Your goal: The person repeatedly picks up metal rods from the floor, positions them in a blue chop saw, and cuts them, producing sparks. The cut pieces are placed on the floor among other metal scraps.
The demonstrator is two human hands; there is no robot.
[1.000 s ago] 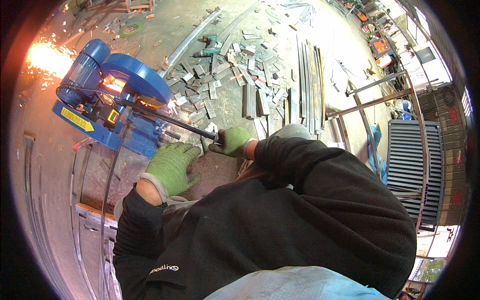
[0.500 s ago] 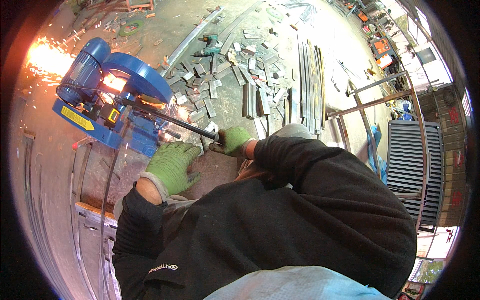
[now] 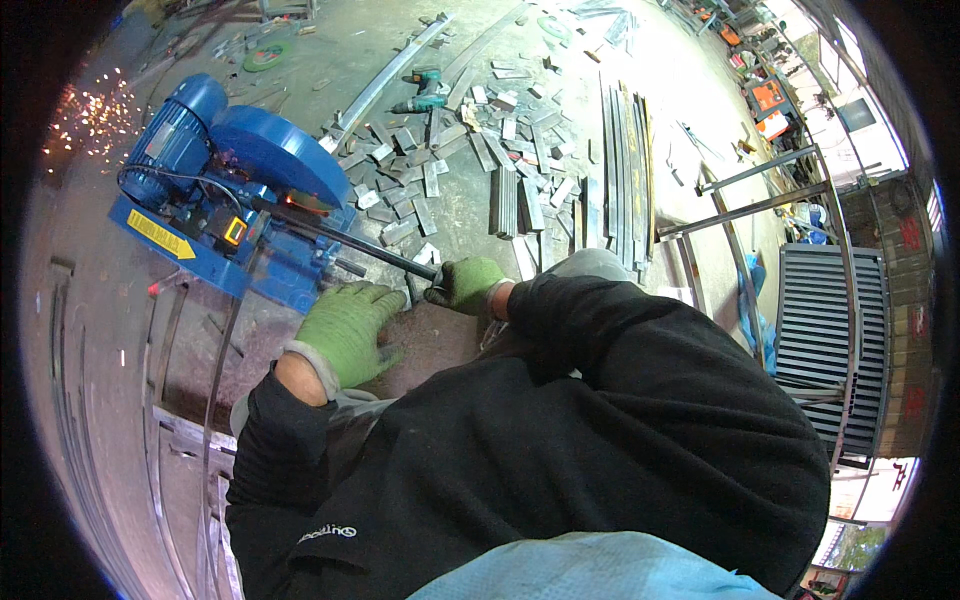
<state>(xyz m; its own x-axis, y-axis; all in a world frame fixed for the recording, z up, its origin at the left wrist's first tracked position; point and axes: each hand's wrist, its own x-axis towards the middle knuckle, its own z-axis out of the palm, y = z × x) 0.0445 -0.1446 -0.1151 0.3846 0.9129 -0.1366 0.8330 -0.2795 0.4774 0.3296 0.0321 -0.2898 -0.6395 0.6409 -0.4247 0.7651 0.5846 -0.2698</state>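
Black handle [image 3: 372, 246] of blue saw [image 3: 238, 190] held at its end by right hand [image 3: 466, 285], fingers wrapped round. Saw set at front left, handle slanted back from it. Left hand [image 3: 347, 335] placed palm down just beside saw, fingers loosely spread; nothing seen held. Sparks [image 3: 95, 118] thrown past saw's left side. Metal bits [image 3: 431, 180] and green drill [image 3: 420, 103] scattered on floor [image 3: 690, 80].

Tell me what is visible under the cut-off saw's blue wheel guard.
Under the wheel guard, an orange glow shows at its lower edge, beside the black lever handle that the right hand grips. The guard covers the rest, so I cannot make out the wheel clearly.
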